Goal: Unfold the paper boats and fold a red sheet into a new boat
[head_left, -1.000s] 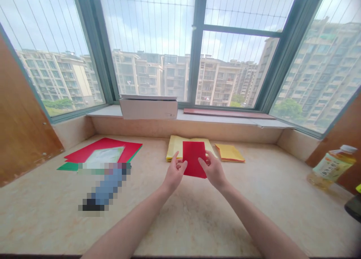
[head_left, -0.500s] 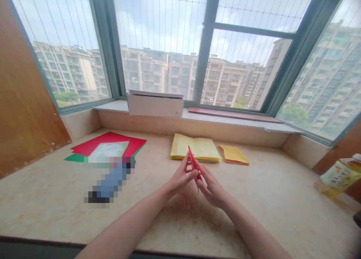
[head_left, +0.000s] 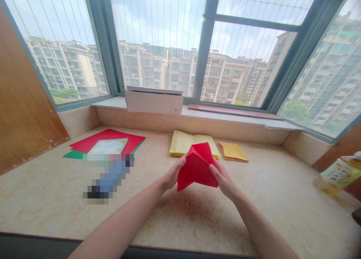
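Between my two hands a folded piece of red paper [head_left: 197, 167] is held up above the table, its creased faces spread towards me. My left hand [head_left: 173, 172] grips its left edge, thumb on the near face and the other fingers mostly hidden behind. On the right edge my right hand [head_left: 224, 176] pinches the paper, thumb in front. Just beyond it lies an opened stack of yellow paper [head_left: 182, 142], partly covered by the red paper. A smaller folded orange-yellow paper [head_left: 234, 152] rests to the right of that stack.
Red sheets [head_left: 96, 138] and green sheets [head_left: 72, 155] lie at the left under a clear packet [head_left: 107, 146]. Nearer is a pixelated blue object [head_left: 111, 180]. A bottle [head_left: 340, 174] is at the right. On the windowsill sit a white box [head_left: 153, 102] and a reddish strip [head_left: 234, 112].
The red paper was flat and edge-on between my nearly joined hands. Now my hands are farther apart and the paper is spread out, its broad faces turned towards me.
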`<state>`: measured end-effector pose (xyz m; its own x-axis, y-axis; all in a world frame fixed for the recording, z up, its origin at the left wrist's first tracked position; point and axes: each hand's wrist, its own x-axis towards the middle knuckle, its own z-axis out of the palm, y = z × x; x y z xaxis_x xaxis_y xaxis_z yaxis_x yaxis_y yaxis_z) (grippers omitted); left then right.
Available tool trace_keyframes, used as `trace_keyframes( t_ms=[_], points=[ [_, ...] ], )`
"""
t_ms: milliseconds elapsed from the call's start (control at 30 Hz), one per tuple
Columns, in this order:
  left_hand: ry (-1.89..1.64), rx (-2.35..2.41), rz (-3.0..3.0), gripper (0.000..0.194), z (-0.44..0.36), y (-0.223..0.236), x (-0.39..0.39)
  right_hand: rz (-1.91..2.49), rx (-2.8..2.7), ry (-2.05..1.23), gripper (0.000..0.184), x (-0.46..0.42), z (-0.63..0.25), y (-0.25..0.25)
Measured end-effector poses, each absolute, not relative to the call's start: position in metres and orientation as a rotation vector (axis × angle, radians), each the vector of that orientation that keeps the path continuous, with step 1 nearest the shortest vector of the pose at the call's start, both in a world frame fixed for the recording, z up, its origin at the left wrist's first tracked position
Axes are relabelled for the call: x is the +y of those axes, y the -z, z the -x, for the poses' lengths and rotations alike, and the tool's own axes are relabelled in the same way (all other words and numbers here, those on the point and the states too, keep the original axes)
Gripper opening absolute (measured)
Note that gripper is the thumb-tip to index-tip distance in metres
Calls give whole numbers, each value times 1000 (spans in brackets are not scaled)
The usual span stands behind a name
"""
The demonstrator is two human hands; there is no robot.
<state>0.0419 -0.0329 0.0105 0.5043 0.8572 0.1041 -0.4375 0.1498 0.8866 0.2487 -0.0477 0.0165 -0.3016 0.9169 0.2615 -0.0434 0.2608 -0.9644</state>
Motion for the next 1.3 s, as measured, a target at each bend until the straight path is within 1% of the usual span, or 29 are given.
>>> trace_keyframes(
  t_ms=[100, 267, 367, 533, 667, 833, 967, 1033, 1167, 1300],
  points=[
    [-925, 461, -998, 56, -41, -8, -32, 845, -1525, -1270, 51, -49, -251, -17],
    [-860, 391, -901, 67, -41, -9, -29, 900, -1600, -1249, 58, -49, -251, -18],
    [-846, 395, -850, 67, -41, -12, -27, 913, -1599, -1146, 56, -49, -250, -19],
    [-798, 438, -804, 60, -41, -14, -27, 990, -1619, -1040, 54, -50, -247, -13],
    [-809, 412, -926, 65, -42, -13, -31, 1071, -1786, -843, 51, -50, -246, -7],
    [-897, 501, -1166, 44, -45, -14, -38, 1042, -1876, -706, 50, -50, -246, -4],
    [-963, 635, -1005, 32, -46, -14, -38, 1043, -1795, -725, 47, -51, -246, -7],
    [-979, 702, -846, 28, -44, -15, -36, 1070, -1701, -671, 46, -50, -248, -10],
    [-969, 745, -587, 28, -41, -24, -33, 1189, -1574, -468, 47, -46, -258, -14],
    [-1037, 810, -470, 21, -41, -33, -34, 1218, -1591, -409, 48, -40, -266, -12]
  ],
)
